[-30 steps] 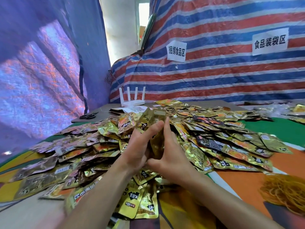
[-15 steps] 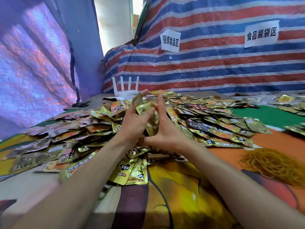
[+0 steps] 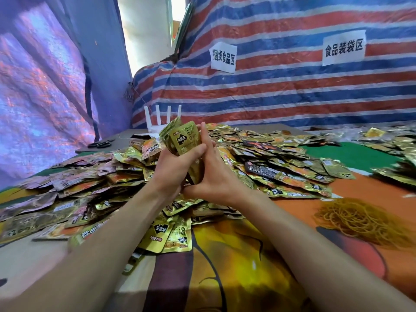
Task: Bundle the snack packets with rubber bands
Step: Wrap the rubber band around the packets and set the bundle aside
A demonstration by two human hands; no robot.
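I hold a small stack of gold snack packets (image 3: pixel 184 140) upright between both hands, above the middle of the table (image 3: pixel 236 271). My left hand (image 3: pixel 172 167) grips the stack from the left, fingers curled behind it and thumb laid across the front packet. My right hand (image 3: pixel 217 176) presses flat against the stack's right edge, fingers straight and pointing up, with the thumb low near the stack's bottom end. I cannot tell whether a band is on the stack.

Under and around my hands a wide pile of loose packets (image 3: pixel 276 170) covers the table from the left edge to the far right, mostly gold, some dark, some orange. A few lie face up just near my forearms. On the near right, apart from the pile, a tangled heap of yellowish rubber bands (image 3: pixel 362 219) rests on the orange part of the cloth.

At the far left of the table stands a white router (image 3: pixel 162 123) with four antennas, and black scissors (image 3: pixel 100 144) lie to its left. Two paper signs (image 3: pixel 223 56) hang on the striped tarp (image 3: pixel 292 97) behind.
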